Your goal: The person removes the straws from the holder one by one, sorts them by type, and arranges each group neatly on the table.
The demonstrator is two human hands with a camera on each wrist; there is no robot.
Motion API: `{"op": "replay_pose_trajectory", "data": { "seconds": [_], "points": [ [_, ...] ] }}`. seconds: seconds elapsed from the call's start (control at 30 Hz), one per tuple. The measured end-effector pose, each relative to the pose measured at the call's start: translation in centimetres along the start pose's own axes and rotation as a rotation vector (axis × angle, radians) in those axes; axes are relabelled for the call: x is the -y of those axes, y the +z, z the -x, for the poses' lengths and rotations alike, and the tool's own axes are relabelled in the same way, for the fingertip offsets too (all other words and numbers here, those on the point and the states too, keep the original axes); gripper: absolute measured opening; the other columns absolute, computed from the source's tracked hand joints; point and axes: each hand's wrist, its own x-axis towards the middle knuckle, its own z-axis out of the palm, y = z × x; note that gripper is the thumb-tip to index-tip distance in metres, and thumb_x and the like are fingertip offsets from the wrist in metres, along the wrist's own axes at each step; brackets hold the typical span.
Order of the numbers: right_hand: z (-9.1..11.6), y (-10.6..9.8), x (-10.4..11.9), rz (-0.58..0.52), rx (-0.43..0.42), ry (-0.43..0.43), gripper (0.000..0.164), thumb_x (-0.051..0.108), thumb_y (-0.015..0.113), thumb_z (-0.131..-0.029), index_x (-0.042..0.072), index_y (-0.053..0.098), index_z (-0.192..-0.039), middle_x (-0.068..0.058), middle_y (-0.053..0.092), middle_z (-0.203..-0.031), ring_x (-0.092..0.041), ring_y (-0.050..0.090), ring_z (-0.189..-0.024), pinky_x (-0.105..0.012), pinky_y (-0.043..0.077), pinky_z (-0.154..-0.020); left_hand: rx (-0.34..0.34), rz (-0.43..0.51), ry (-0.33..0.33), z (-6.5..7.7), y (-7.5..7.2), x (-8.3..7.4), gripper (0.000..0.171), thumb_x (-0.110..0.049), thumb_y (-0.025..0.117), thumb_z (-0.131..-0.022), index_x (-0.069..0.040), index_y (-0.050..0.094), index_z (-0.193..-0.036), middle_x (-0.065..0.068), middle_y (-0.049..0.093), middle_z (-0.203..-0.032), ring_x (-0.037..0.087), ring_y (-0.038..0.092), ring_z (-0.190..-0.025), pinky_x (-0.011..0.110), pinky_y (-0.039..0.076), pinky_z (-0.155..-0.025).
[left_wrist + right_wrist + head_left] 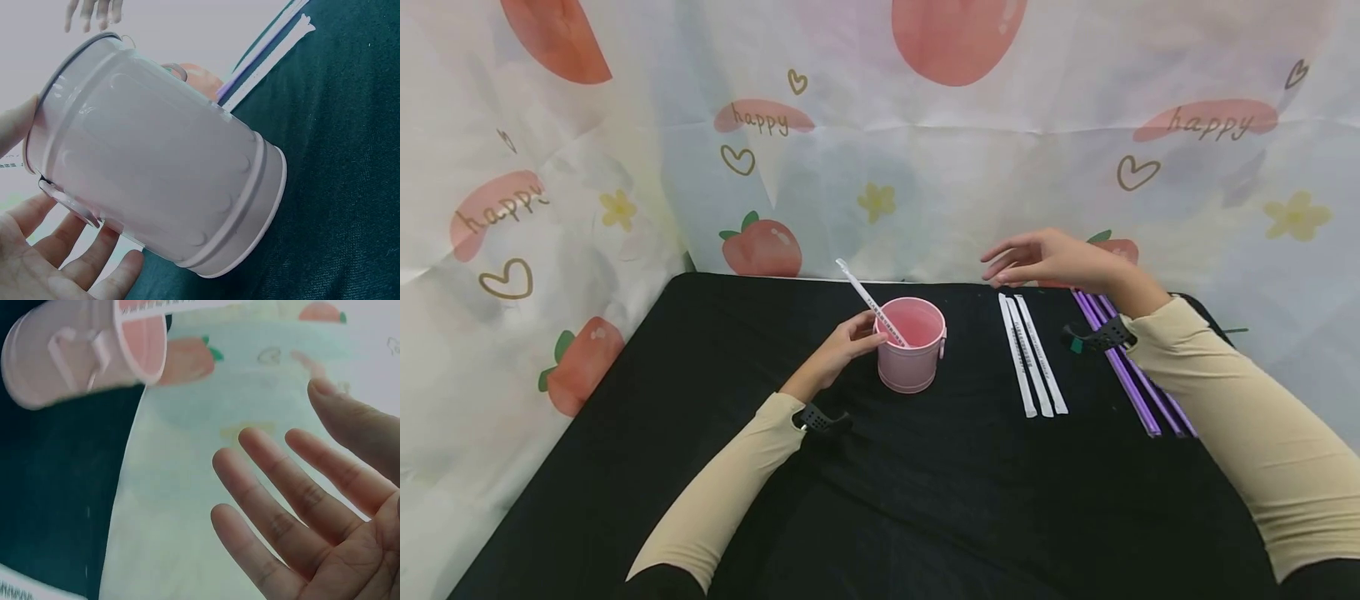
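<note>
A small pink bucket (907, 367) stands upright on the black-covered table, a ring handle on its side. My left hand (850, 343) holds it at the left of the rim; in the left wrist view the thumb (17, 125) lies against the rim and the fingers are by the side handle (69, 203). One white paper-wrapped straw (867, 296) leans in the bucket, its upper end sticking out to the left. Above the table's back edge, my right hand (1048, 257) hovers with fingers extended and nothing in it. Nearest below it lie three white wrapped straws (1032, 358) side by side.
Several purple sticks (1138, 383) lie right of the white straws, partly hidden under the right forearm. The black cloth (925, 500) covers the table. A printed fabric backdrop (955, 167) hangs right behind the back edge and along the left side.
</note>
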Motion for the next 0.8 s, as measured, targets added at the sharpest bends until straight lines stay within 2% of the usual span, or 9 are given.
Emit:
{"op": "replay_pose_trajectory", "data": {
  "seconds": [0.17, 0.47, 0.8],
  "points": [
    [-3.5, 2.4, 0.6, -0.022, 0.034, -0.073, 0.04, 0.011, 0.059, -0.091, -0.001, 0.051, -0.129, -0.018, 0.064, -0.12, -0.012, 0.065, -0.103, -0.022, 0.051, -0.086, -0.004, 0.004, -0.001, 0.0, 0.0, 0.1, 0.053, -0.012, 0.052, -0.095, -0.002, 0.032, -0.143, 0.02, 0.041, -0.143, 0.033, 0.043, -0.128, 0.044, 0.034, -0.111],
    [-8.1, 7.2, 1.5, -0.041, 0.052, -0.133, 0.036, 0.011, 0.062, -0.089, 0.001, 0.056, -0.124, -0.018, 0.065, -0.119, -0.028, 0.058, -0.117, -0.045, 0.046, -0.099, 0.003, 0.006, -0.009, -0.2, 0.0, 0.1, 0.053, -0.013, 0.051, -0.095, -0.002, 0.032, -0.143, 0.021, 0.041, -0.142, 0.033, 0.043, -0.129, 0.044, 0.034, -0.111],
    [-10.7, 9.8, 2.0, -0.028, 0.065, -0.178, 0.037, 0.005, 0.065, -0.086, -0.005, 0.057, -0.12, -0.022, 0.063, -0.119, -0.032, 0.059, -0.114, -0.041, 0.048, -0.097, 0.025, 0.038, -0.008, -0.1, -0.1, -0.1, 0.052, -0.012, 0.049, -0.096, -0.002, 0.031, -0.144, 0.02, 0.039, -0.145, 0.032, 0.04, -0.133, 0.045, 0.035, -0.11]
  ]
}}
